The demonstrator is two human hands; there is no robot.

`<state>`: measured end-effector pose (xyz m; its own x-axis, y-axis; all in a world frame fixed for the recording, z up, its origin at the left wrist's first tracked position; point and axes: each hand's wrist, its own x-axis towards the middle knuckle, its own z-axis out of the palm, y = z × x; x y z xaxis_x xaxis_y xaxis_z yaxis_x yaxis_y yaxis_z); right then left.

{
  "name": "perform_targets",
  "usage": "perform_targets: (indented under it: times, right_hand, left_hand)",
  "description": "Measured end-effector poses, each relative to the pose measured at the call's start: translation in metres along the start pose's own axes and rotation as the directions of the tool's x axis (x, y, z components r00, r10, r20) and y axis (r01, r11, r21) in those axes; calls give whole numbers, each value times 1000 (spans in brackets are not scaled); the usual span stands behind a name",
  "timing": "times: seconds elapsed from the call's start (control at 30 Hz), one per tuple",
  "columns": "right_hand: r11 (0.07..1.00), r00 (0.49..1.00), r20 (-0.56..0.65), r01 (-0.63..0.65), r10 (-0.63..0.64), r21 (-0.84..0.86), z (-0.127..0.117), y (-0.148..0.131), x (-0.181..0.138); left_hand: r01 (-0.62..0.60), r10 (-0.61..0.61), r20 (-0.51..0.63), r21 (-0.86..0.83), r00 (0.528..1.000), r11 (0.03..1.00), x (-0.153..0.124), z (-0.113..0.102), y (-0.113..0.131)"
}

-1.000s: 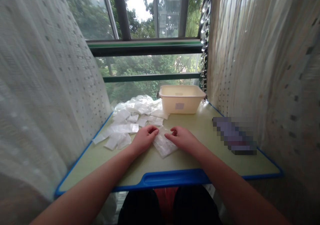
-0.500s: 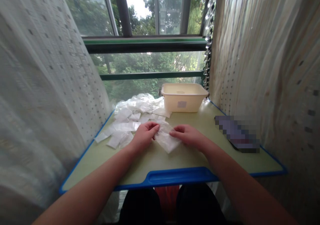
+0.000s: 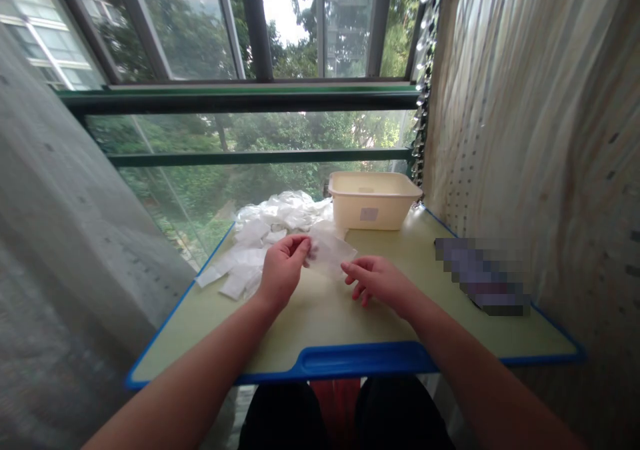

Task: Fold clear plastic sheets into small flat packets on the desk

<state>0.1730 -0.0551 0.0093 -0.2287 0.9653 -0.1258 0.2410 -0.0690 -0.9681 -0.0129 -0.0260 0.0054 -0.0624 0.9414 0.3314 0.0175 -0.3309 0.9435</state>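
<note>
My left hand [image 3: 283, 270] pinches the left corner of a small white translucent packet [image 3: 331, 253] and holds it lifted just above the table. My right hand [image 3: 376, 281] rests on the tabletop just right of the packet, fingers loosely spread and holding nothing. Behind my left hand lies a heap of several similar white packets [image 3: 260, 240], some flat on the table. A cream plastic tub [image 3: 373, 200] stands at the back of the table.
The green table [image 3: 450, 330] has a blue rim with a tray slot at the front. A blurred dark flat object [image 3: 483, 275] lies at the right. Sheer curtains hang on both sides; a window with a green rail is behind.
The packet lay flat on the table under both hands; now my left hand has lifted it by a corner and my right hand has let go. The left curtain has swung aside.
</note>
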Motion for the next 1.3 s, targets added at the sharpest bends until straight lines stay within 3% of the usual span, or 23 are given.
perform_targets:
  times: [0.2, 0.37, 0.5, 0.67, 0.8, 1.0, 1.13, 1.3]
  right_hand:
    - [975, 997, -10, -67, 70, 213, 2, 3, 6]
    - [939, 998, -29, -37, 50, 341, 3, 7, 11]
    - [905, 999, -45, 13, 7, 425, 5, 6, 13]
    - [861, 997, 24, 55, -78, 506, 5, 1, 11]
    - [858, 990, 32, 101, -135, 503, 6, 2, 10]
    - [815, 994, 40, 64, -107, 576, 7, 4, 13]
    - [787, 988, 68, 69, -139, 613, 7, 5, 14]
    - [778, 981, 83, 89, -178, 621, 10, 9, 17]
  left_hand:
    - [132, -131, 21, -93, 991, 987, -2, 7, 1]
    - [201, -202, 11, -174, 979, 964, -1, 6, 1]
    - [226, -227, 22, -218, 974, 949, 1, 4, -1]
    - [244, -249, 13, -257, 968, 935, 2, 3, 0]
    - [249, -251, 29, -272, 968, 930, 1, 5, 1]
    - [271, -267, 50, -262, 962, 926, -1, 6, 2]
    - [333, -293, 168, -308, 941, 891, -2, 7, 1]
    - [477, -318, 421, -354, 849, 804, -6, 9, 0]
